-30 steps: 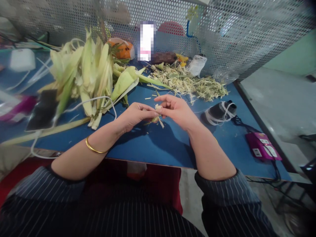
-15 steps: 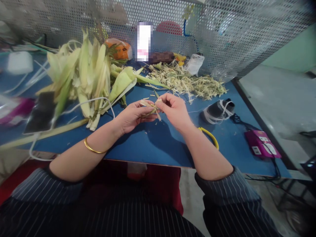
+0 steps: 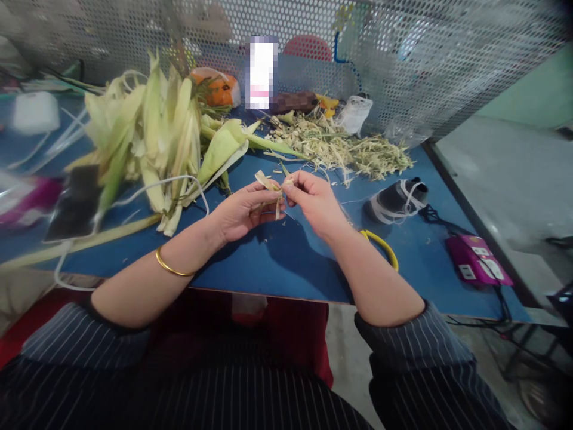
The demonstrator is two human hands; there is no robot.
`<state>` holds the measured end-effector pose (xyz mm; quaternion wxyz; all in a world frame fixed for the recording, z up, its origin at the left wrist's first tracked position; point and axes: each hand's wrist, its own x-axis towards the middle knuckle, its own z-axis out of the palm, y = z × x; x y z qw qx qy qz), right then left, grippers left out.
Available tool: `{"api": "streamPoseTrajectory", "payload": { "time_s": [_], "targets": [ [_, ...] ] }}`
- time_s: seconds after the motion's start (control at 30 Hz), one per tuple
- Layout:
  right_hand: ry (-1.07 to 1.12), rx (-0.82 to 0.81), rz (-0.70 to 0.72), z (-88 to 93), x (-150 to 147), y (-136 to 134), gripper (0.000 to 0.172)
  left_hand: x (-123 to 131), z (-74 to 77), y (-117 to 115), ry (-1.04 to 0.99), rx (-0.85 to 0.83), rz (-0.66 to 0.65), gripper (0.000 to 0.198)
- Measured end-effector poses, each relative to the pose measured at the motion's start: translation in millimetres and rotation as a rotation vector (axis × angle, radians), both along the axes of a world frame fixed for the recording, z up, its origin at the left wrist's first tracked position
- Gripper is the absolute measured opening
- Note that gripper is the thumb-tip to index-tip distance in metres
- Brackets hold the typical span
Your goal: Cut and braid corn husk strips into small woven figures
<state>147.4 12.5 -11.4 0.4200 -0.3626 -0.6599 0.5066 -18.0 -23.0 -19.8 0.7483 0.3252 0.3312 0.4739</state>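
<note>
Small pale strips of corn husk are gripped between thumb and fingers of my left hand, and their ends stick out above and below. My right hand meets it from the right, its thumb and forefinger pinched on a pale bit of the husk. Both hands are just above the blue table. Long green and yellowish corn husks lie heaped to the left. Beyond my right hand spreads a pile of shredded husk.
Yellow scissor-like handles lie by my right forearm. Further right are a black object wrapped in white cord and a purple power box with cables. A phone and white cable lie left. A perforated metal screen stands behind.
The husk strip in my left hand has turned a little, its upper end pointing higher. My right fingers have shifted slightly away from the left fingers. Objects on the table stay put.
</note>
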Motion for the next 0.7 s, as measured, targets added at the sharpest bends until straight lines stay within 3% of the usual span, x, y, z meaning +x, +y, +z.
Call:
{"api": "streamPoseTrajectory", "payload": {
  "time_s": [0.17,0.33,0.7],
  "targets": [
    [0.008,-0.064,-0.016,-2.8,0.5,1.1,0.018,1.9,5.2,-2.0,0.087,-0.067,0.069,0.022],
    [-0.009,-0.055,-0.024,-0.6,1.1,1.0,0.02,0.6,3.6,-1.5,0.124,-0.023,0.099,0.023],
    [-0.028,-0.109,0.068,0.6,-0.6,-2.4,0.02,0.3,3.7,-1.8,0.171,-0.009,0.081,0.016]
  ]
}}
